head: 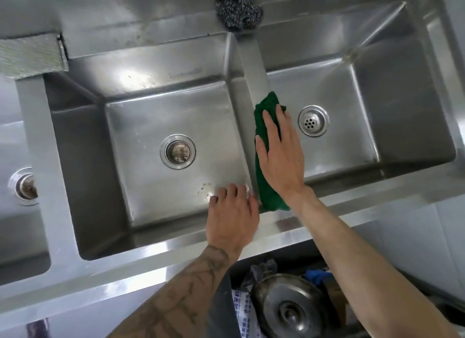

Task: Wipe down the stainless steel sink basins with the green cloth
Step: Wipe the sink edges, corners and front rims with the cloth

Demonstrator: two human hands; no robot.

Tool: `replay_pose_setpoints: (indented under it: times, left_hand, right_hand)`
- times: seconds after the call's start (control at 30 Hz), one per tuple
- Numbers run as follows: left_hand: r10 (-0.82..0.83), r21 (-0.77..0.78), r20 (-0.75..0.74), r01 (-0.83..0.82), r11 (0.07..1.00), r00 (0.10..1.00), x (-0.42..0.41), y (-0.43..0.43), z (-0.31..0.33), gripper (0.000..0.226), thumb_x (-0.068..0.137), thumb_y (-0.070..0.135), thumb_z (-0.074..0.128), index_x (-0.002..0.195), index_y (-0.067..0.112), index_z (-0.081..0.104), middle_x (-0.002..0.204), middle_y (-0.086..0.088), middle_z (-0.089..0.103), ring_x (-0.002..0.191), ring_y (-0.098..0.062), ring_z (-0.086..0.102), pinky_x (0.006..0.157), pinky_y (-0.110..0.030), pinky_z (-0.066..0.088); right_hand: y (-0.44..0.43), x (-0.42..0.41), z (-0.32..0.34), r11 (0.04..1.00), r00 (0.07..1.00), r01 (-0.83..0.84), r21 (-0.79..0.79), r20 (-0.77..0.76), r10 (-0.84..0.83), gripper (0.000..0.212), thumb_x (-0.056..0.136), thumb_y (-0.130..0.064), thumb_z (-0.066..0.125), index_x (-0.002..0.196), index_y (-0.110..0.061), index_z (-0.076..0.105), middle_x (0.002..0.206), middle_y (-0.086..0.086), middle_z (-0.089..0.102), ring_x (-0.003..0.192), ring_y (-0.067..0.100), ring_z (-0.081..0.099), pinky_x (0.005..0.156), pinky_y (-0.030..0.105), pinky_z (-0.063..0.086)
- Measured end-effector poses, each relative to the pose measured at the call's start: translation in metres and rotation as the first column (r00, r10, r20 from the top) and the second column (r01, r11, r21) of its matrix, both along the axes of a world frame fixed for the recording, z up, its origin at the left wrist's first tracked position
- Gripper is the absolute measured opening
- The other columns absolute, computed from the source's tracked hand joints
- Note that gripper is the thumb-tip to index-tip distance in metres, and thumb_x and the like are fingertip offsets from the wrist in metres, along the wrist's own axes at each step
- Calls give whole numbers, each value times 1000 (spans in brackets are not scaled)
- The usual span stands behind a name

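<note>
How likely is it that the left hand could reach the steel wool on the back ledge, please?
Probably yes: the left hand holds nothing, and only open basin lies between it and the steel wool; the right hand and green cloth sit aside on the divider.

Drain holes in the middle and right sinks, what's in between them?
In the head view, the steel divider runs between them, with the green cloth draped along it and the right hand pressing flat on the cloth.
</note>
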State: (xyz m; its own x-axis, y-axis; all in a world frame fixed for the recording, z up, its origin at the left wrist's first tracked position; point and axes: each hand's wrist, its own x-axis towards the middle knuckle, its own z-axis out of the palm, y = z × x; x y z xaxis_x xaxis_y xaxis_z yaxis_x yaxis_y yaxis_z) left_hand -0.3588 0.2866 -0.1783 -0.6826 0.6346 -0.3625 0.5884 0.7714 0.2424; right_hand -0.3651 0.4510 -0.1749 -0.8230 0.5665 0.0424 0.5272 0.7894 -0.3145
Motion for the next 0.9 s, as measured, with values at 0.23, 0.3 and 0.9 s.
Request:
replay_pose_setpoints:
  times: [0.23,0.3,0.9]
  left_hand:
    - [8,-13,-1,-8,1000,1000,1,-1,-1,39,106,39,25,98,18,57,92,-5,59,86,-28,56,74,-43,47]
    - [6,-14,8,-6,1000,1000,1,-1,-2,42,107,39,21,100,18,57,95,-4,59,88,-27,56,77,-43,47]
    - [67,86,-69,-61,994,995,3,-1,-6,30,105,36,36,91,22,57,84,2,56,76,-20,55,72,-39,49]
  right_hand:
    - [46,-94,1,996,999,-4,-89,-38,1,55,110,-36,39,161,-14,34,171,13,25,157,31,24,126,48,31]
    - [42,-90,1,997,999,26,-74,-43,-29,56,110,-36,39,161,-14,31,170,13,25,157,31,25,125,46,32]
    - [50,-129,-6,997,997,71,20,-33,-71,54,110,-35,34,159,-13,36,167,17,31,156,37,26,126,44,27]
